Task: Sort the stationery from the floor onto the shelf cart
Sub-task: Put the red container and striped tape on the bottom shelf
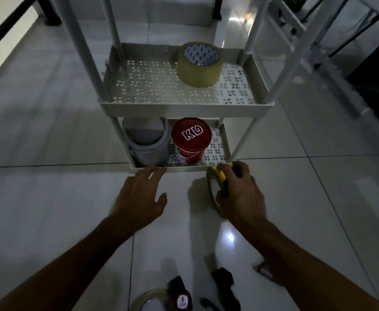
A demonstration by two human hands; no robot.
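So, from the head view, your right hand point(240, 194) gripped a yellow tape roll point(217, 187) just in front of the cart point(184, 106); your left hand point(139, 194) hung open. One brown tape roll point(198, 63) sat on its middle shelf, a red tub point(191, 138) and grey bin point(147, 140) below. Several floor items point(181, 295) remained.

Beneath both hands, the floor tiles point(49, 198) are glossy and smooth. Ahead of them, the cart point(184, 107) looks like matt perforated plastic, its tape roll point(198, 68) shiny.
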